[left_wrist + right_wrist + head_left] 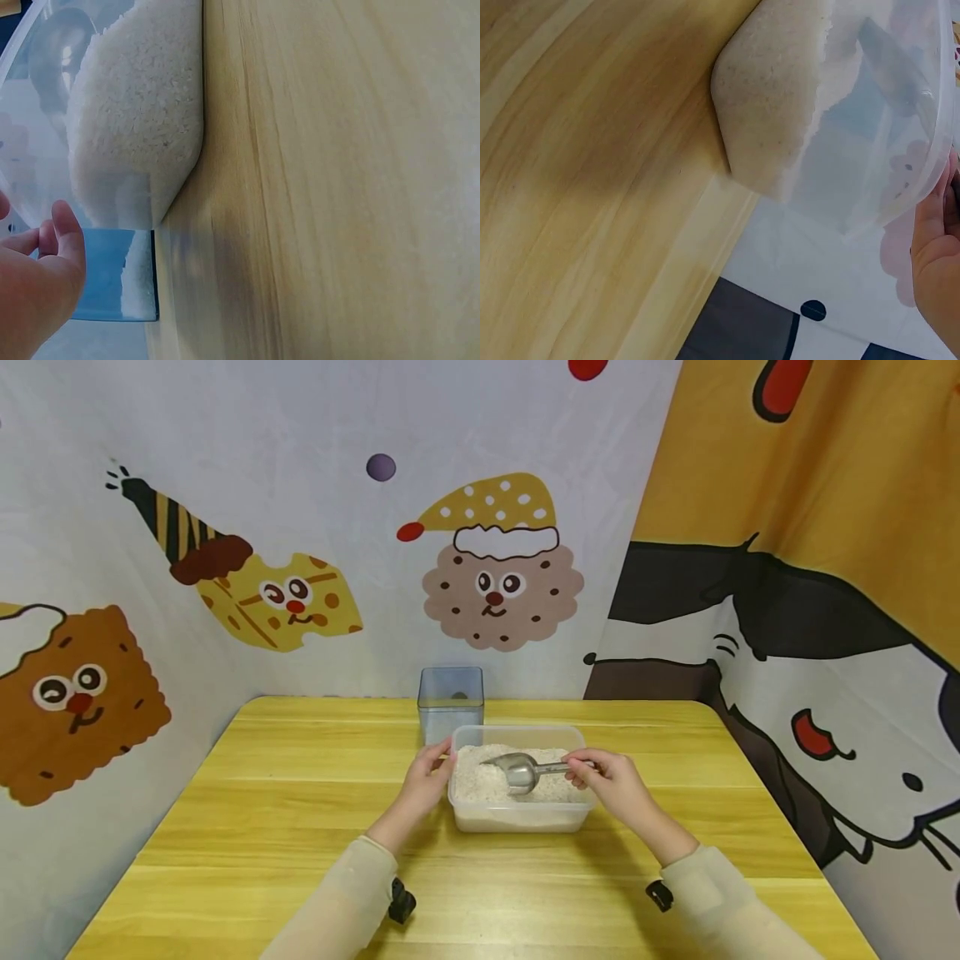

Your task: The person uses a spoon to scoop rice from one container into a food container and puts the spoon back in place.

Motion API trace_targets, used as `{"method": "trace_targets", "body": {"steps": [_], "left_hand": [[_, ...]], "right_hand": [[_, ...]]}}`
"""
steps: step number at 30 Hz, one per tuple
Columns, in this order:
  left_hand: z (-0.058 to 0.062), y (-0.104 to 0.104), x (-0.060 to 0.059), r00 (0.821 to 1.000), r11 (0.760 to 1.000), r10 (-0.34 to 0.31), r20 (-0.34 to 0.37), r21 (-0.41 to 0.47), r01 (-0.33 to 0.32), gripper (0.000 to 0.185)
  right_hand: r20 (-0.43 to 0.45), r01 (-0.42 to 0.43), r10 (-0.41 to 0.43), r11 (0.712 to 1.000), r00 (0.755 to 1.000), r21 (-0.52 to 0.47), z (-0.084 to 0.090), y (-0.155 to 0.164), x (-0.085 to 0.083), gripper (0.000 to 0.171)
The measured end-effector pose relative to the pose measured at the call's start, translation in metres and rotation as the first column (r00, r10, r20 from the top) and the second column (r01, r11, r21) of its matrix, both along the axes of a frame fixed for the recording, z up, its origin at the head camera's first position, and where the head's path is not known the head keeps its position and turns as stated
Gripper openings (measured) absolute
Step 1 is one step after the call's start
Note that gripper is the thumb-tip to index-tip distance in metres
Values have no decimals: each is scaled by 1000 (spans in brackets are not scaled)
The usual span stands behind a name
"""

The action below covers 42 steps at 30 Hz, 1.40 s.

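A clear rectangular plastic container (522, 820) of white rice (139, 105) stands on the table. My right hand (611, 779) grips the handle of a metal scoop (522, 772) at the container's right side. The scoop's bowl lies at the rice surface, with rice around its mouth. In the right wrist view, the scoop (896, 71) shows through the plastic wall. My left hand (426, 781) holds the container's left side at the rim, and its bent fingers (69, 232) meet the outer wall.
Behind the container, slightly left, stands a blue translucent square bin (450, 710); some rice (137, 277) shows low inside it. The wooden table (300, 827) ends at a cartoon-printed cloth (315, 460) behind and at the sides.
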<state>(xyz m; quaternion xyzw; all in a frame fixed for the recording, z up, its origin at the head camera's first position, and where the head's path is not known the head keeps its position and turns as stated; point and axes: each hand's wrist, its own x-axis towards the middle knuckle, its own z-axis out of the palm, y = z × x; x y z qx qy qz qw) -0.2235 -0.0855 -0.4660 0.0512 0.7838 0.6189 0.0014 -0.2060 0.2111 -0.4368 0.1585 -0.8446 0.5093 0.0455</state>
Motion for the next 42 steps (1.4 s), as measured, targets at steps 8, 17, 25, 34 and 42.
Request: {"method": "trace_targets", "body": {"steps": [8,17,25,34,42], "left_hand": [[3,1,5,1000,1000,-10,-10,-9,10,43],[-20,-1,-5,1000,1000,8,3,-13,-8,44],[-20,0,-5,1000,1000,13,26,3,-13,44],[-18,0,-4,1000,1000,8,0,9,-8,44],[-17,-1,-5,1000,1000,5,-17,1,-5,43]], "right_hand": [[115,-17,30,993,993,-118,-1,-2,2,22],[272,14,20,992,962,-123,4,-17,0,24],[325,27,19,990,945,-137,3,-30,-2,25],[394,102,-28,980,919,-169,8,-28,-1,27],[423,168,-63,962,904,-216,16,-15,-2,32]]}}
